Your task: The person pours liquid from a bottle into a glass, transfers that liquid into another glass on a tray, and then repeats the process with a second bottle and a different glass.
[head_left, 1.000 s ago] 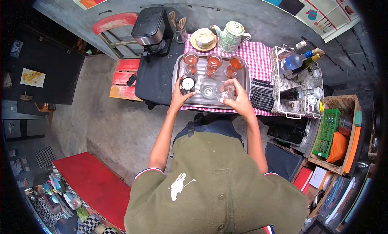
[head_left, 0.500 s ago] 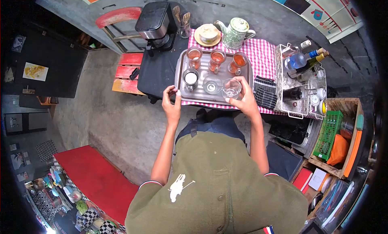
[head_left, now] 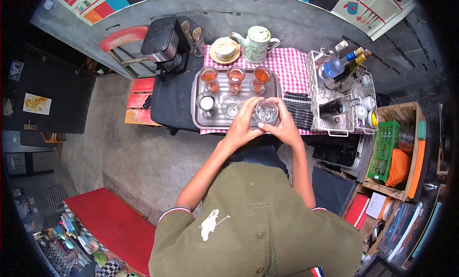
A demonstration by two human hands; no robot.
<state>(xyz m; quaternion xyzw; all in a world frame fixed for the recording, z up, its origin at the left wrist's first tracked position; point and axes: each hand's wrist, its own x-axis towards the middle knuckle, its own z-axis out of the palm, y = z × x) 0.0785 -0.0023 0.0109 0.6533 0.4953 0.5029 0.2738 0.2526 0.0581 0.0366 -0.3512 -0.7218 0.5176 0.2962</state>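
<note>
A clear glass (head_left: 266, 112) with nothing seen in it is held over the front right of the metal tray (head_left: 195, 93). My left hand (head_left: 243, 125) wraps round its left side, and my right hand (head_left: 286, 125) grips its right side, with the fingertips meeting near the rim. To the left, another empty clear glass (head_left: 232, 109) stands on the tray. Beside that is a glass mug (head_left: 206, 103) with something white inside. Three glass mugs of reddish-brown drink line the back: a left mug (head_left: 209, 80), a middle mug (head_left: 235, 79) and a right mug (head_left: 261, 79).
Behind the tray stand a green patterned teapot (head_left: 258, 47) and a lidded bowl (head_left: 224, 50). A coffee maker (head_left: 165, 43) is at left. Right of the tray lie a dark checked cloth (head_left: 297, 109) and a white wire rack (head_left: 318, 102) of bottles and jars.
My left hand has left the tray's left edge and joined the right hand on the glass. The head view has shifted, so the table appears further left.
</note>
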